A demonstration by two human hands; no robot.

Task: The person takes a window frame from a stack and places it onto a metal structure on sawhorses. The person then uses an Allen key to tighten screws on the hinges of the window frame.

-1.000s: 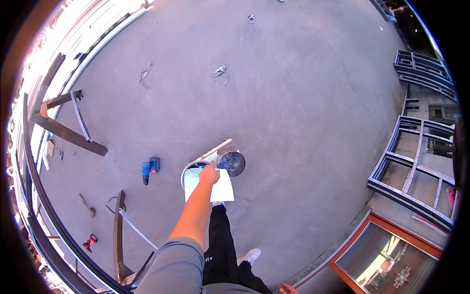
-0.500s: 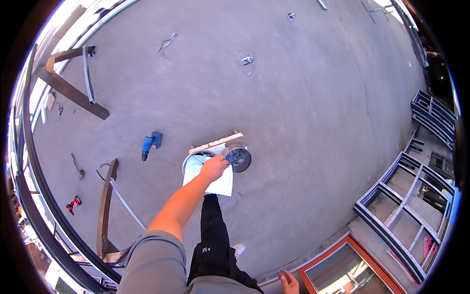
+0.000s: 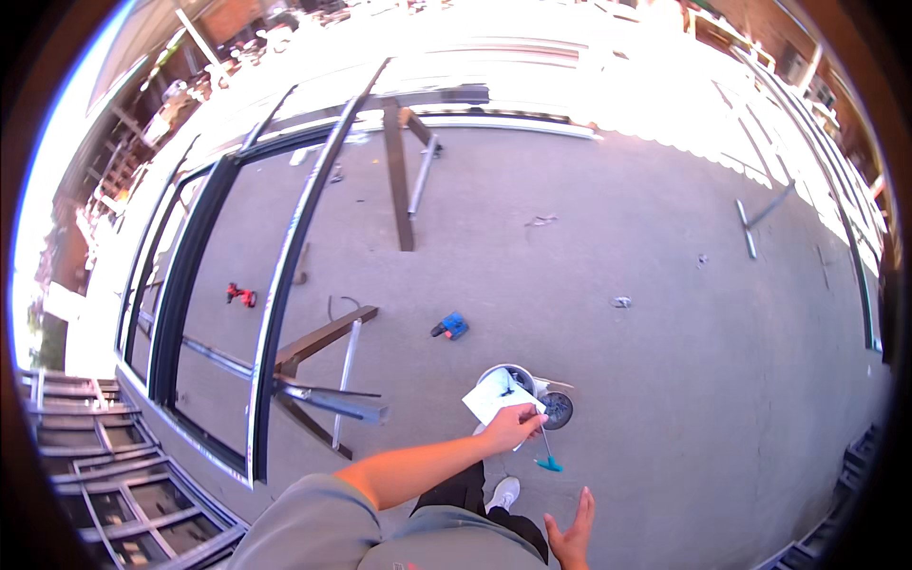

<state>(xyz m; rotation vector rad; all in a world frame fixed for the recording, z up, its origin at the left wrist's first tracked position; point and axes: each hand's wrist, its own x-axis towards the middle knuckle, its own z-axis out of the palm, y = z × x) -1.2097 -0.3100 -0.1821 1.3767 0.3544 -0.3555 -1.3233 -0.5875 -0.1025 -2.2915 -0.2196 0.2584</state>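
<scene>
My left hand [image 3: 513,429] is closed on the thin metal shaft of a T-handle wrench [image 3: 549,464], whose teal handle hangs downward. Its tip is hidden by my fingers. Beneath that hand, a white sheet of paper [image 3: 492,395] with markings lies partly over a round container [image 3: 513,372]; whether my fingers also touch the sheet I cannot tell. Beside it sits a second round container [image 3: 559,410] with small dark pieces inside. Lower down, my right hand [image 3: 572,534] is held in the air with fingers spread and nothing in it.
A blue cordless drill [image 3: 451,326] lies on the concrete floor, with a red one [image 3: 241,295] farther left. A long metal frame [image 3: 285,266] rests across brown trestles [image 3: 328,337] on my left. More frames [image 3: 123,456] are stacked at lower left. Small scraps [image 3: 621,302] lie farther off.
The view has swung left, bringing the long frame in. My left hand has lifted the teal T-handle wrench clear of the containers. My right hand has come further into view, fingers spread.
</scene>
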